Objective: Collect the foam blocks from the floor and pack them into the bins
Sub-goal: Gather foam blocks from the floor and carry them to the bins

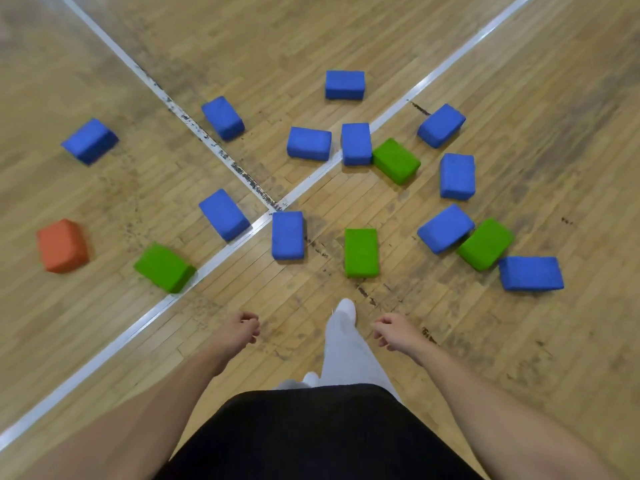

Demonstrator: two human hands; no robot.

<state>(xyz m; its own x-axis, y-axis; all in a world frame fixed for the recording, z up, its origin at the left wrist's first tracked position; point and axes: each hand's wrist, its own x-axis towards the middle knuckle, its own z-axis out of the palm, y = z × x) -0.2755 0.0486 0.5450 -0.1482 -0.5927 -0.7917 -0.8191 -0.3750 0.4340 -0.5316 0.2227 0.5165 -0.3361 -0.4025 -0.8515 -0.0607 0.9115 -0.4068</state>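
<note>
The foam blocks [309, 143] lay scattered on the wooden floor [536, 98], out in front of the person. They looked like soft bricks with rounded corners and a fuzzy skin. Eleven were blue, four were green and one was orange. The orange block [61, 245] sat far to the left. Near it was a green block [163, 267], which lay just beside a white line [104, 358] painted on the floor. A second green block [361, 252] lay closest to the person's white foot [346, 308]. On the right, a third green block [485, 244] touched a blue block [445, 228]. Farther off, the fourth green block [396, 161] touched another blue block [356, 143] at one corner. The left grip [242, 329], a bare hand, hung low over the floor with its fingers loosely curled, and it held nothing. The right grip [394, 330], the other bare hand, was just as loose and empty. Both grips were well apart from every block.
</note>
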